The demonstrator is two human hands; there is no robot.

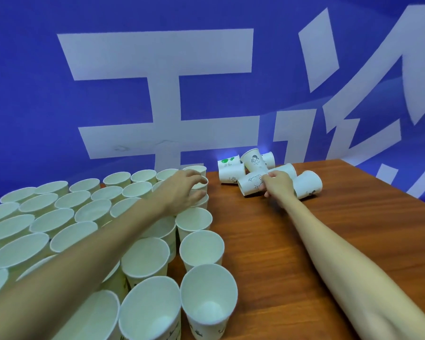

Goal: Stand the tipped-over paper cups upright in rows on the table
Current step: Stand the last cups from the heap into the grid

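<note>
Dozens of upright paper cups [196,244] stand in rows across the left half of the wooden bench [329,229]. A left hand [182,190] reaches over the far end of the rows, its fingers curled around the rim of one upright cup [201,182]. Right hand [279,185] pinches a tipped cup [250,184] in the small toppled pile [304,184] by the blue wall [35,94].

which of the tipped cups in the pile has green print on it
The tipped cup at the pile's far left, against the blue wall, shows green blobs. The others in the pile carry only dark line drawings or look plain.
</note>
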